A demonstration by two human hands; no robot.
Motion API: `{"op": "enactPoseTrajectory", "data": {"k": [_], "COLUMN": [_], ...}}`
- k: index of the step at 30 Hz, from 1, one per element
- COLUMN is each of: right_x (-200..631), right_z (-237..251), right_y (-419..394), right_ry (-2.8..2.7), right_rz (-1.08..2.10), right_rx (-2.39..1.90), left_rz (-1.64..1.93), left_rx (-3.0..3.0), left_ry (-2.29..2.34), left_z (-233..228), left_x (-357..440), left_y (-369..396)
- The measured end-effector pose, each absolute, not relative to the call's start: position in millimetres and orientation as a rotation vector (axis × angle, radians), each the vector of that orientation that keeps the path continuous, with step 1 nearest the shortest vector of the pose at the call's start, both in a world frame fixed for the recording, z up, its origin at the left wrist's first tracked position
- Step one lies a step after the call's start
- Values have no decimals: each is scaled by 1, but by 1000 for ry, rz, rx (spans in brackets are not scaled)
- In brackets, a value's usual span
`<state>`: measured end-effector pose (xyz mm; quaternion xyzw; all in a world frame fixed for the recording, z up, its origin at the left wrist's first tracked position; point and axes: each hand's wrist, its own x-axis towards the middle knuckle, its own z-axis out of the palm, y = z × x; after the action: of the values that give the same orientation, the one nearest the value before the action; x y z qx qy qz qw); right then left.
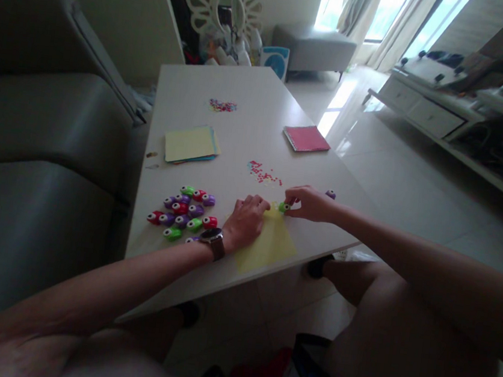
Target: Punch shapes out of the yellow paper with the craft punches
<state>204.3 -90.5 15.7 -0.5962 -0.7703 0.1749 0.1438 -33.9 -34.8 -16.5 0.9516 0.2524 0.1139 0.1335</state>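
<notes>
A: Left hand (248, 219) lies palm down on the yellow paper sheet (267, 246), fingers spread flat and gripping nothing; a wristwatch (214, 242) sits on that wrist.

B: Noted; and the right hand (311, 203)?

A: Fingers pinched shut around a small green punch (283, 206); the punch sits at the far edge of the yellow sheet, touching the paper, between the two hands.

B: Where is the sheet itself?

A: Near front edge of the white table (190, 91), one corner hanging slightly past the edge; a lone purple punch (331, 194) lies just beyond the right hand.

B: Other items on the surface?

A: Cluster of small punches (184, 213), green, purple and red, just left of the left wrist; scattered red confetti (264, 174) beyond the hands; a second confetti patch (223, 106) farther back; stack of pale yellow and blue paper (192, 144) at left-centre; a pink paper pad (306, 138) at the right edge.

B: Surroundings?

A: Grey sofa (33, 145) left of the table; grey ottoman (313, 47) near the window; low white cabinet (424, 108) at right.
</notes>
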Motion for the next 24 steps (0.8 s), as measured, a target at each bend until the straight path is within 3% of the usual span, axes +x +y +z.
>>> {"op": "enactPoseTrajectory", "data": {"k": [24], "right_x": [203], "right_z": [19], "right_y": [-89], "right_ry": [-2195], "right_rz": [777], "right_rx": [-1654], "left_rz": [338], "left_rx": [2755], "left_ry": [752], "left_z": [-15], "left_x": [-34], "left_y": [-37]}}
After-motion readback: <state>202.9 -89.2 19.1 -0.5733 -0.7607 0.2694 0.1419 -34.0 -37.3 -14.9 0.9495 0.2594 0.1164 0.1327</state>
